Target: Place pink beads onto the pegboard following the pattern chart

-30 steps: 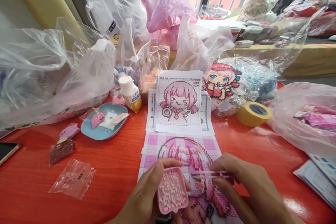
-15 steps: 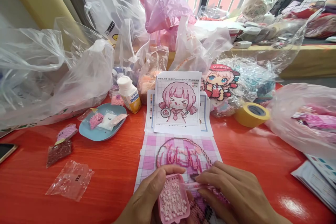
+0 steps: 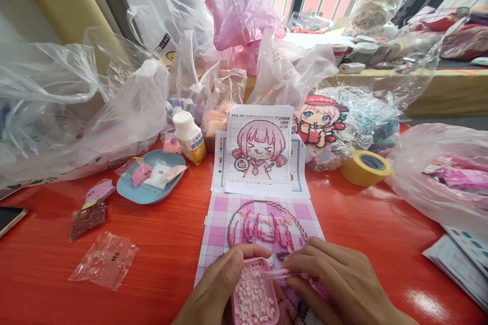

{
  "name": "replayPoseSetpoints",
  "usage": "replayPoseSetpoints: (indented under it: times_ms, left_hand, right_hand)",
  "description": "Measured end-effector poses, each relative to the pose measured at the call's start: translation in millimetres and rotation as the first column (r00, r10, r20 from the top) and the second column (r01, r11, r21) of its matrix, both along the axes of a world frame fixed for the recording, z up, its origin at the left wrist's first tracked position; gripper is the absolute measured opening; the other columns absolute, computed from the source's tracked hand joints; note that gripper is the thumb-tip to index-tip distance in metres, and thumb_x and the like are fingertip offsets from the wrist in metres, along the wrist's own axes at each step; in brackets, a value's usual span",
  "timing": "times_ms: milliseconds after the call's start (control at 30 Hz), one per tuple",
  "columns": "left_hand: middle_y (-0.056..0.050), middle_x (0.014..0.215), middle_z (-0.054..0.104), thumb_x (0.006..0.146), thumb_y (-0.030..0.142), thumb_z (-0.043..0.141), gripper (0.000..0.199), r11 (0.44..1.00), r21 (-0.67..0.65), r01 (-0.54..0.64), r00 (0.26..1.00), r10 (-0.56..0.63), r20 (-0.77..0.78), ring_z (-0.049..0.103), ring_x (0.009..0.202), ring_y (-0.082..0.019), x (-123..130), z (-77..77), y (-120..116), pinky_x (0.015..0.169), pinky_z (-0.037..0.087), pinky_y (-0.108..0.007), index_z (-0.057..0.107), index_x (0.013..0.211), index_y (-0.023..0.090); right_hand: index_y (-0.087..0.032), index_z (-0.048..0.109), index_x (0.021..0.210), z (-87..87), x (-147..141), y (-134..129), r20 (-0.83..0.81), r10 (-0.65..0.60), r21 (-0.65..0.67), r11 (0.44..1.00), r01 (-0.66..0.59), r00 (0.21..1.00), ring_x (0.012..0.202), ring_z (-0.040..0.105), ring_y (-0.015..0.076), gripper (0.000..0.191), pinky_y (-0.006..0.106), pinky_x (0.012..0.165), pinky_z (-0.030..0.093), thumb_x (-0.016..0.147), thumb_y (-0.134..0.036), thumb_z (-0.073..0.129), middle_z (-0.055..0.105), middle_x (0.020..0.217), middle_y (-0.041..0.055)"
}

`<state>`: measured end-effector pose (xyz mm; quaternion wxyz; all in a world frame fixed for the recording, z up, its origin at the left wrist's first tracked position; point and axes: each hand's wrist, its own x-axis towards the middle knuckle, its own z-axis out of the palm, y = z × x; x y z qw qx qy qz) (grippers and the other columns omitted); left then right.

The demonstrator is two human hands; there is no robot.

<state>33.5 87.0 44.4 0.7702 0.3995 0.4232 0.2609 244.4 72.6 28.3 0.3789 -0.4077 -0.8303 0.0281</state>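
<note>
My left hand (image 3: 223,282) grips a small pink tray (image 3: 275,298), its fingers round the near-left side. Pale fuse beads (image 3: 253,289) lie loose inside. Pinched in my right hand (image 3: 331,274) are light pink tweezers (image 3: 277,273), their tips pointing left at the tray's upper right edge. Whether a bead is between the tips is too small to tell. Under both hands lies a checked pegboard (image 3: 217,213) bearing a partly hidden bead picture of a pink-haired figure. Behind it stands a printed pattern sheet (image 3: 259,150) of a similar figure.
On the left are a blue plate (image 3: 125,190) with bead packets, an empty-looking bag (image 3: 107,261) marked H2, and a white bottle (image 3: 188,137). Yellow tape (image 3: 362,167), a finished bead figure (image 3: 320,119) and a plastic bag (image 3: 430,157) stand right. Papers (image 3: 453,264) lie near the right edge.
The tray and left hand have shifted slightly right and down in the view. The tweezers stay at the tray's upper right edge. The whole scene has shifted a little with the camera.
</note>
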Motion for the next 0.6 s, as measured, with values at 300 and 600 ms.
replayPoseSetpoints:
  times_ms: [300, 600]
  left_hand:
    - [-0.006, 0.107, 0.067, 0.088, 0.067, 0.046, 0.054, 0.999, 0.026, 0.048, 0.998, -0.047, -0.037, 0.06, 0.096, -0.025, -3.7, -3.7, 0.3, 0.091, 0.039, -0.037, 0.067, 0.111, 0.023]
    - [-0.01, 0.112, 0.067, 0.092, 0.065, 0.038, 0.057, 0.99, 0.101, 0.099, 0.99, -0.087, -0.112, 0.058, 0.105, -0.029, -5.7, -8.0, 2.4, 0.096, 0.038, -0.041, 0.067, 0.113, 0.021]
  right_hand:
    - [-0.021, 0.054, 0.092, 2.8, -1.6, 0.8, 0.025, -0.031, 0.032, 0.999, 0.031, 0.999, 0.054, 0.059, 0.0101, 0.015, 0.021, 0.051, 0.045, 0.102, -0.025, 0.043, 0.065, 0.066, -0.0031]
    - [-0.019, 0.055, 0.093, 6.9, -0.9, 1.5, 0.014, -0.041, 0.068, 0.997, 0.04, 0.999, 0.056, 0.062, 0.0107, 0.016, 0.02, 0.054, 0.048, 0.102, -0.023, 0.042, 0.067, 0.066, -0.0014]
